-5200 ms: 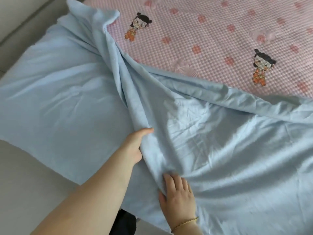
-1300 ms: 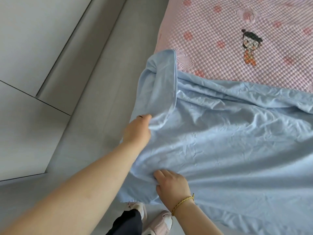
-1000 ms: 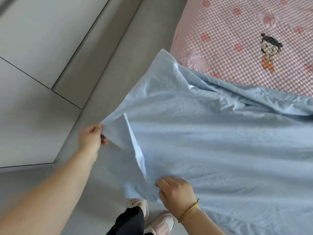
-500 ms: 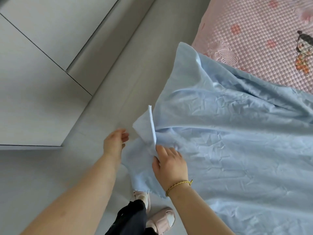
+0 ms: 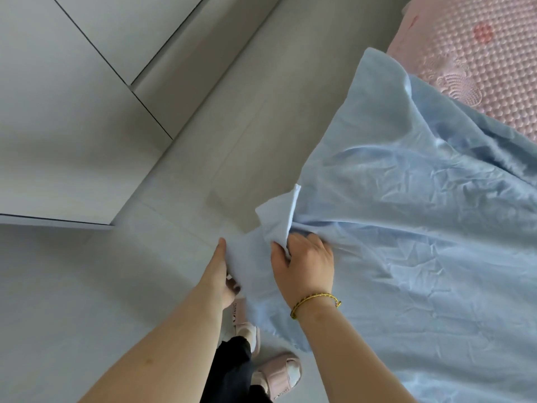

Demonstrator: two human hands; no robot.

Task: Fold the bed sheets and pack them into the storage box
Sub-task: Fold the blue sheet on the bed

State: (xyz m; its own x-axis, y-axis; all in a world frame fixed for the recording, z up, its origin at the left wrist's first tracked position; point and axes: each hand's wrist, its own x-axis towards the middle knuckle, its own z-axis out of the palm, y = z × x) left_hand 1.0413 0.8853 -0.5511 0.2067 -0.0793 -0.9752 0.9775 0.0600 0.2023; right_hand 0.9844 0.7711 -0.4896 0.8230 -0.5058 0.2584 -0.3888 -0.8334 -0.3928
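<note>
The light blue crumpled bed sheet spreads rightward and away from both hands over the pink quilted bed cover. Its near corner hangs off the bed's edge. The right hand is nearer, fingers curled and pinching that upturned corner. The left hand lies against the hanging cloth just beside it, its fingers mostly hidden, so I cannot tell its grip. The pink slippers carry small lettering, seemingly "FUNNY".
</note>
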